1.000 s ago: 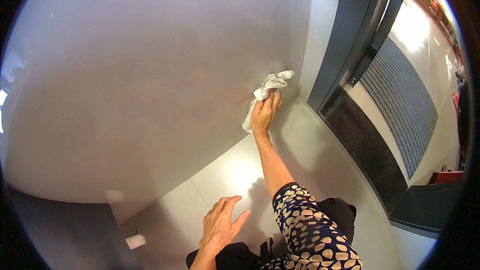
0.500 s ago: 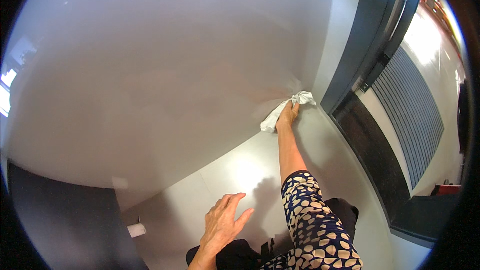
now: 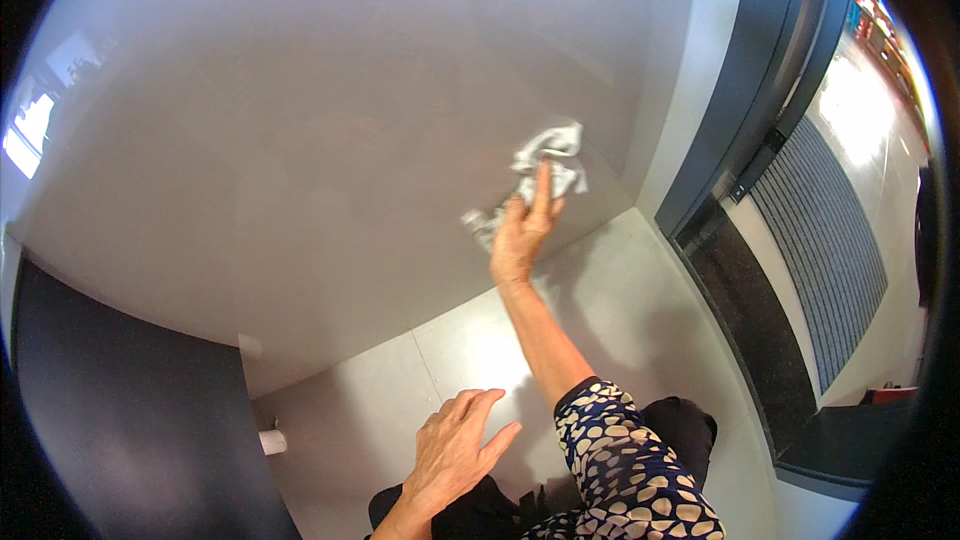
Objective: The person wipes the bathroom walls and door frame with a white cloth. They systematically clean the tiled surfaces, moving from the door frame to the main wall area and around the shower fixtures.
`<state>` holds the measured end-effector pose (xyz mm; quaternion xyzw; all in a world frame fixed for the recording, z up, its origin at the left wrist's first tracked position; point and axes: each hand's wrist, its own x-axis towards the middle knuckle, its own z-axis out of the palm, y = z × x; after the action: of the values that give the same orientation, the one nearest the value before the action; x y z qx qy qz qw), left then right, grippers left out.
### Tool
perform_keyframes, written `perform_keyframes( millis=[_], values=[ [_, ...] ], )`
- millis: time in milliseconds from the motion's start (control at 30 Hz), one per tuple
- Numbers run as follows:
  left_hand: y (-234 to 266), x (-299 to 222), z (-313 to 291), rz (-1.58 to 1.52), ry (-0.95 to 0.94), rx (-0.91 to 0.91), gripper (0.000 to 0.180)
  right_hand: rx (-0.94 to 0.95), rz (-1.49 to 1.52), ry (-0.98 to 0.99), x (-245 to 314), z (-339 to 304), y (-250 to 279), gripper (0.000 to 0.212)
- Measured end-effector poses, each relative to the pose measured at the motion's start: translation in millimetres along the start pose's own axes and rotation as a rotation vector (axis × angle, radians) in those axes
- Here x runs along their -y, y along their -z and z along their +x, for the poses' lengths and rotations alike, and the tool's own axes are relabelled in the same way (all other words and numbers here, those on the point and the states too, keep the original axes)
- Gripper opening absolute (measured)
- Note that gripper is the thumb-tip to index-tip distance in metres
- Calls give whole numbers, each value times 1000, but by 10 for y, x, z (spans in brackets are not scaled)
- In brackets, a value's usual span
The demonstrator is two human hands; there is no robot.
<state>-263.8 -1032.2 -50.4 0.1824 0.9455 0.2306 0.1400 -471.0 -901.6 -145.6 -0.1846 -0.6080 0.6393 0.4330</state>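
Note:
A white cloth, crumpled and slightly blurred, lies against a glossy grey wall panel. My right hand presses it there, fingers on top of the cloth and arm stretched forward in a dark sleeve with pale spots. Part of the cloth hangs out to the left of the hand, low on the panel. Over the floor, nearer to me, my left hand hovers with nothing in it, its fingers partly bent and the thumb apart.
Pale floor tiles meet the panel's lower edge. To the right stands a dark blue door frame, with a ribbed grey mat beyond it. A dark panel fills the lower left, beside a white roll.
My right hand has moved the cloth leftward and up the panel, away from the corner by the door frame. My left hand has hardly moved.

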Motion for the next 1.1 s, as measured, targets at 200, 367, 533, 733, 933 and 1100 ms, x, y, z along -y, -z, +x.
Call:
perform_keyframes(
  millis=[200, 367, 533, 733, 933, 1100],
  values=[
    [-114, 18, 3, 18, -29, -15, 41, 8, -220, 605, 113, -351, -345, 52],
    [-162, 98, -71, 13, -1, 2, 42, -25, -288, 734, -298, 63, -135, 60],
    [-232, 195, -94, -8, -16, 17, 43, -169, -242, 257, -634, 314, 153, 62],
    [-296, 267, -143, -12, 9, 36, 44, -266, -423, -173, -1410, 348, 348, 61],
    [-197, 202, -253, 5, 49, 27, 43, -342, -109, -460, -1624, 77, 373, 55],
    [-117, 112, -241, 31, 57, 7, 43, -295, 276, -811, -1644, -103, 397, 59]
  ],
)
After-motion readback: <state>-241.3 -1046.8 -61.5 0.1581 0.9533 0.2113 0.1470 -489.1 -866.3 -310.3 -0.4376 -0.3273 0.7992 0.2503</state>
